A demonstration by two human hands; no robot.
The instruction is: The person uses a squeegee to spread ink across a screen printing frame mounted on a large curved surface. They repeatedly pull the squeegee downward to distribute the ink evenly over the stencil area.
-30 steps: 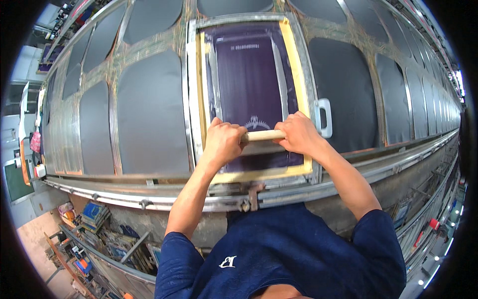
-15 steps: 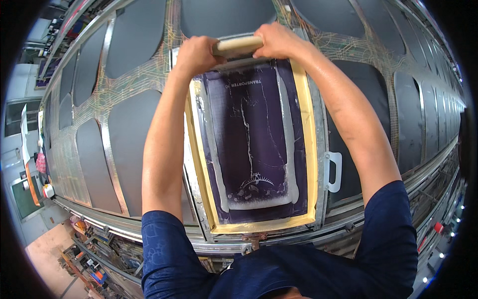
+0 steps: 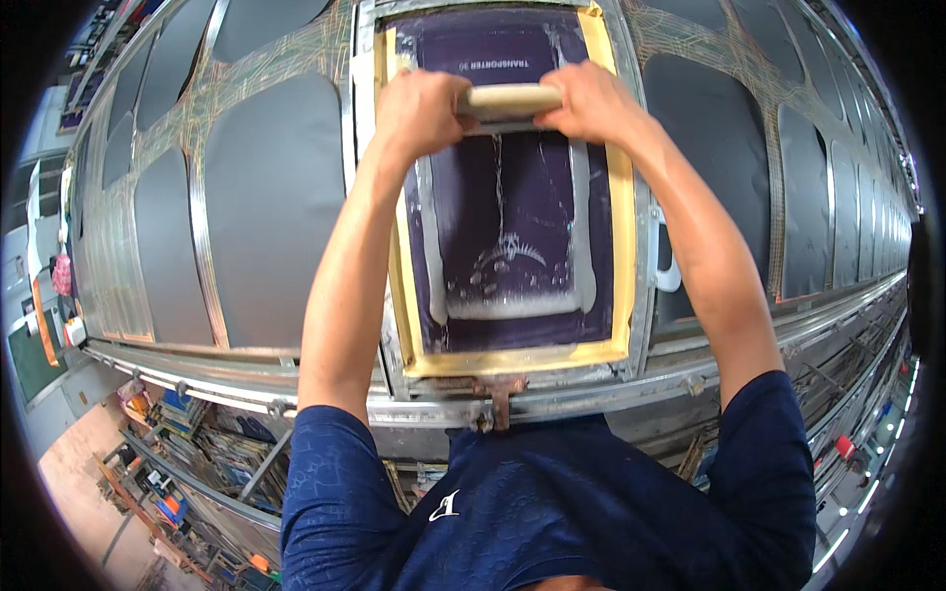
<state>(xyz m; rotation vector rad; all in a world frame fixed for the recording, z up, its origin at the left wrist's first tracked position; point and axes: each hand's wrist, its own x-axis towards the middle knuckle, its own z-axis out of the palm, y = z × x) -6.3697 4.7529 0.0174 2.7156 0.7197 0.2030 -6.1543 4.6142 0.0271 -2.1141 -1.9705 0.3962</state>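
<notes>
Both my hands grip a squeegee (image 3: 509, 98) with a pale wooden handle, one at each end. My left hand (image 3: 422, 111) wraps the left end and my right hand (image 3: 594, 102) the right end. The squeegee lies crosswise over a screen-printing frame (image 3: 391, 355), whose dark purple mesh (image 3: 537, 227) is edged with yellow tape (image 3: 512, 362). White ink (image 3: 512, 307) streaks the mesh down both sides and along its near end. A small white fan-shaped design shows near that end. The squeegee's blade is partly hidden under the handle.
Dark grey fabric panels (image 3: 271, 212) lie on a long printing table to both sides. A metal rail (image 3: 650, 382) runs along its near edge, with a rusty bracket (image 3: 501, 390) at the frame. A white handle (image 3: 668, 268) stands right of the frame. Below left are shelves.
My hands have drawn the squeegee from the frame's far end toward me, over the upper part of the mesh. Lettering at the far end now shows beyond it. The view has shifted too.
</notes>
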